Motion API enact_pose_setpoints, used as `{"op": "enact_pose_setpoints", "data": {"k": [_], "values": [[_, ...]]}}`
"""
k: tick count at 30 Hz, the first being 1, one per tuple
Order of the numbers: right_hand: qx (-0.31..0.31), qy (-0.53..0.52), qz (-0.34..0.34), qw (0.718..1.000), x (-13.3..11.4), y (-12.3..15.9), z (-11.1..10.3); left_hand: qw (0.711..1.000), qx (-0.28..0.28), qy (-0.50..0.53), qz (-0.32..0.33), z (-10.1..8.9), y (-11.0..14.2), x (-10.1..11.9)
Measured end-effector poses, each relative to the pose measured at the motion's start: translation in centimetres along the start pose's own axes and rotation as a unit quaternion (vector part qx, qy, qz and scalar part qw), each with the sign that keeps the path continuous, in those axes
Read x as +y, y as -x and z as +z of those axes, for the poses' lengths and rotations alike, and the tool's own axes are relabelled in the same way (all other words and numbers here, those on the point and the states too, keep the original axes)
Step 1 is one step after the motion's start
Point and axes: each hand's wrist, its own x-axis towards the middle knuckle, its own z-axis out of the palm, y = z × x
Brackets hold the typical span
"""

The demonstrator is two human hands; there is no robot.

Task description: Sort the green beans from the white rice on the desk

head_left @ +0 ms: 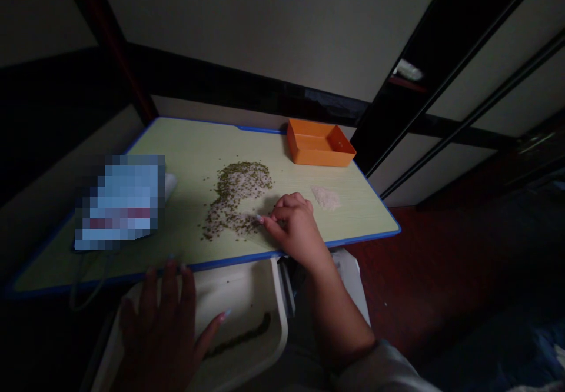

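Note:
A loose pile of small green beans mixed with white rice-like grains (pixel 241 187) lies spread over the light green tabletop (pixel 189 145). My right hand (pixel 295 222) rests at the pile's right edge, with fingers curled and the thumb tip close to the grains. Whatever its fingertips pinch, if anything, is hidden. Just right of it sits a small heap of pale grains (pixel 325 197). Over the white basin (pixel 280 333) below the table's front edge, my left hand (pixel 163 315) is open with fingers spread. A line of dark green beans (pixel 242 339) lies inside that basin.
An orange open box (pixel 322 155) stands at the table's back right. At the left, a blurred-out pale blue object (pixel 123 203) lies on the table. Blue trim runs along the table edge, panels rise behind it, and a dark red floor (pixel 410 274) shows at right.

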Motion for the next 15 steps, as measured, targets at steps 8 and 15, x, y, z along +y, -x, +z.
{"op": "enact_pose_setpoints", "data": {"k": [8,15], "values": [[-0.010,-0.002,-0.005,1.000,-0.03,0.14,0.07,1.000,0.004,-0.014,0.003,-0.24,-0.20,0.31],[-0.006,-0.002,0.000,1.000,0.14,0.39,-0.31,1.000,0.013,0.003,-0.018,0.23,-0.10,0.32]]}}
